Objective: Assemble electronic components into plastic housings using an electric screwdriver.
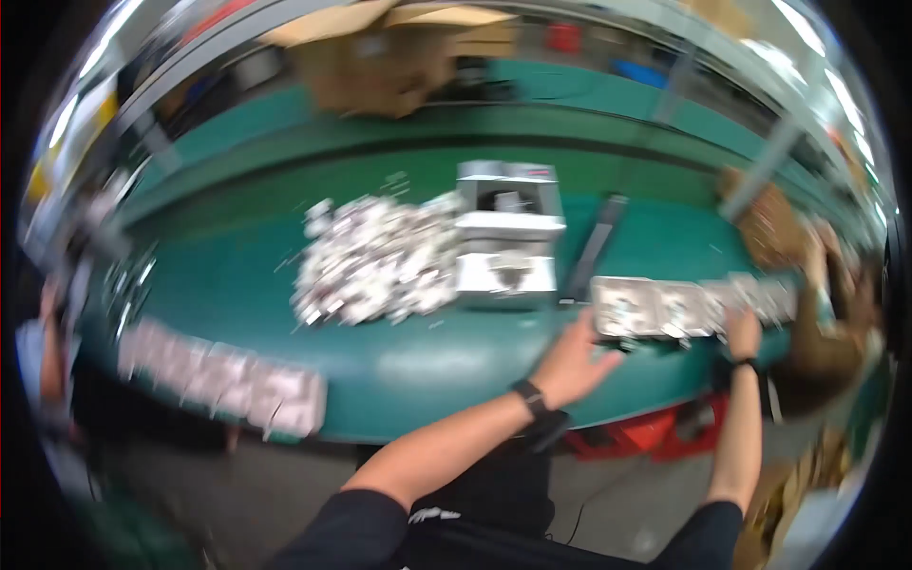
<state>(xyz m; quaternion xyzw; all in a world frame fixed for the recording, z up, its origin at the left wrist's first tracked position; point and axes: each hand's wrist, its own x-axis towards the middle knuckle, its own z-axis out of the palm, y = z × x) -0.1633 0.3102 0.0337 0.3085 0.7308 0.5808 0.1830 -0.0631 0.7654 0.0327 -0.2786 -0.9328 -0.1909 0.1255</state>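
A row of shallow, pale metallic trays (pixel 624 309) stands on the green worktable at my right, with small parts in them. My left hand (pixel 570 361) is at the left end of this row, thumb and fingers apart, its fingertips against or close to the end tray. My right hand (pixel 744 334) reaches over the front edge farther along the row; its fingers are smeared by motion, so their grip is unclear. A heap of small whitish wrapped pieces (pixel 380 256) lies mid-table, beside a silver-grey box-shaped device (pixel 510 237).
A dark bar-shaped tool (pixel 597 249) lies right of the device. A second row of trays (pixel 223 375) runs along the near left edge. Cardboard boxes (pixel 370 71) sit on the shelf behind. Other people (pixel 831 275) are at the right and far left; red crates (pixel 651 432) stand below.
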